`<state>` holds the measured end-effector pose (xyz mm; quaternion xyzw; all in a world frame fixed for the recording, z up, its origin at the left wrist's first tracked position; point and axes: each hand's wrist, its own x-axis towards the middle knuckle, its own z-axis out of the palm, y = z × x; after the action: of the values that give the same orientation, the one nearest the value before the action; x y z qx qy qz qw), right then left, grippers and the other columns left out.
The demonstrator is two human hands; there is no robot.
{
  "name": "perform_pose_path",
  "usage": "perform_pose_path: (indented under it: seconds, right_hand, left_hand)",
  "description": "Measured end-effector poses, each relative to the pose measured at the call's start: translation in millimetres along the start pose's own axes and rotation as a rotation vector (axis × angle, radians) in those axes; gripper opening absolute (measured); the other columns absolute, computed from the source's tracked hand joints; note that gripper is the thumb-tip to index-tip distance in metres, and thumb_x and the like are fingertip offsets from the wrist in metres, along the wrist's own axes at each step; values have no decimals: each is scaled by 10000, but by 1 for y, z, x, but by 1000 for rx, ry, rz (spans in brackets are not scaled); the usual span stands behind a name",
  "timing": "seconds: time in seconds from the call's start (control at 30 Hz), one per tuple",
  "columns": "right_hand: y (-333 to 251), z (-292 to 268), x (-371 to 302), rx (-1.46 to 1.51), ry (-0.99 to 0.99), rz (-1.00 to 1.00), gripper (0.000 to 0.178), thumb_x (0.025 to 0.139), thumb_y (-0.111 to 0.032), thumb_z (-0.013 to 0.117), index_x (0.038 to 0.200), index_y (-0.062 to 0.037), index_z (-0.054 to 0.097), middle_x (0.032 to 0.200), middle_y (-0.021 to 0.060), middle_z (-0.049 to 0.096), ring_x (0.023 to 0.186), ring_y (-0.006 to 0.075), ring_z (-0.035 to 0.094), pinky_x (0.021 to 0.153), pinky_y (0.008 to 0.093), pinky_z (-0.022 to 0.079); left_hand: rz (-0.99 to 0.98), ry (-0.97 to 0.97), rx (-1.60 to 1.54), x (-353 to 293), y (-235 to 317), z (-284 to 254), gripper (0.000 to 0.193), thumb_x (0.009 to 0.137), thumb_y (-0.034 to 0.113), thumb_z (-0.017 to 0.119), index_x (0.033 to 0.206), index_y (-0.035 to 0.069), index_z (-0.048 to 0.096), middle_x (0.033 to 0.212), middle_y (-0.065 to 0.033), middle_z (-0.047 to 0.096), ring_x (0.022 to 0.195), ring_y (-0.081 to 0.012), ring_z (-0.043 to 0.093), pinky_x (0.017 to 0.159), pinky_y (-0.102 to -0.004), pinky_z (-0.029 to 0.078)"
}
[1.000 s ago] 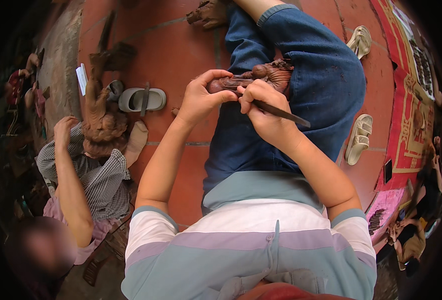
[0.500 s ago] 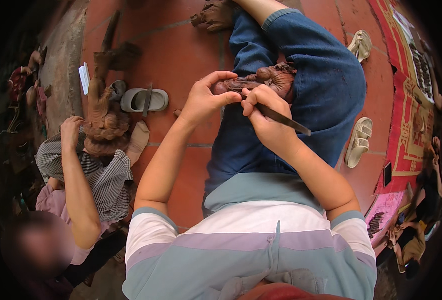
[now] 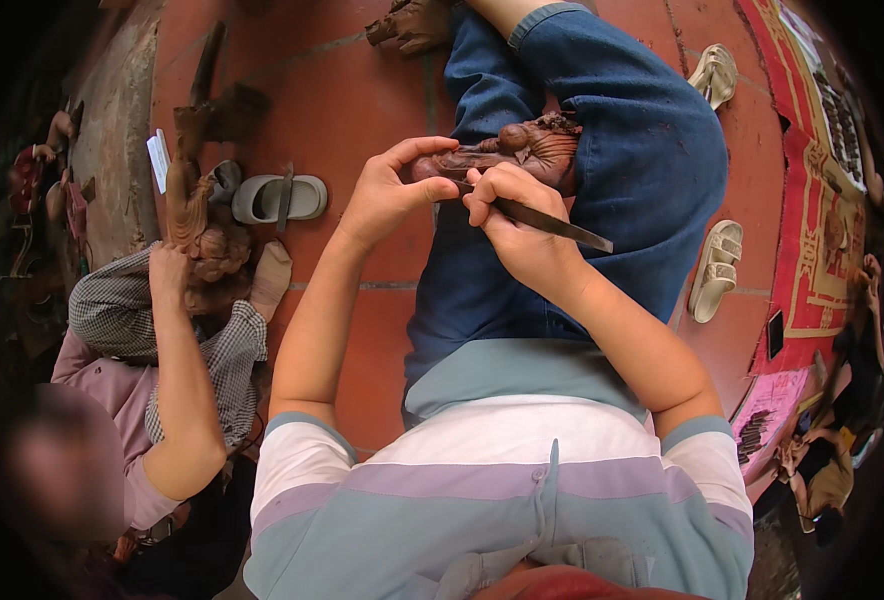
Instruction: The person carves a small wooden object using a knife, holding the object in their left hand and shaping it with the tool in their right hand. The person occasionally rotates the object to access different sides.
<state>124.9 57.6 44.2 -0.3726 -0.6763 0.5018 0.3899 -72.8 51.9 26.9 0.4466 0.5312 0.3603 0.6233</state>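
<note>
A reddish-brown carved wooden figure (image 3: 537,148) lies across my lap, its far-right end against the blue jeans. My left hand (image 3: 384,192) is closed round its rounded left end, with the thumb below and the fingers above. In my right hand (image 3: 522,222) is a flat, dark metal chisel (image 3: 567,229), gripped like a pen. One end of it slants out to the lower right past the hand. The other end meets the figure between my two hands, where my fingers partly hide it.
To the left a co-worker (image 3: 187,380) sits with a larger wood carving (image 3: 217,250). A grey slipper (image 3: 307,198) lies on the red tiles between us. On the right are beige sandals (image 3: 717,270), a phone (image 3: 775,333) and a red-and-gold mat (image 3: 812,300).
My hands, the chisel and the figure keep nearly the same pose, while the view shifts slightly. The co-worker's hand has moved right, onto the larger carving.
</note>
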Motion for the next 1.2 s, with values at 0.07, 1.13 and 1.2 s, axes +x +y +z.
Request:
perform_pose_path:
  seconds: [0.07, 1.13, 1.2]
  right_hand:
    - [-1, -3, 3, -37, -11, -22, 93, 782, 41, 568, 750, -45, 554, 777, 110, 568, 748, 292, 593, 650, 357, 463]
    - [-9, 0, 6, 5, -8, 42, 70, 794, 5, 570, 740, -35, 549, 767, 112, 592, 740, 307, 599, 659, 381, 475]
    - [-6, -1, 6, -31, 3, 11, 74, 796, 4, 571, 736, -34, 549, 761, 113, 593, 739, 305, 603, 656, 381, 476]
  left_hand:
    - [-15, 49, 4, 0, 1, 4, 503, 775, 137, 781, 1221, -5, 597, 1093, -81, 663, 1013, -131, 620, 929, -277, 493]
    - [9, -21, -96, -1, 1, 0, 524, 793, 181, 775, 1237, -13, 577, 1197, -87, 626, 1092, -153, 589, 978, -295, 454]
    - [5, 9, -80, -2, -3, 2, 477, 804, 187, 772, 1203, -6, 596, 1121, -68, 646, 1010, -124, 611, 893, -260, 498]
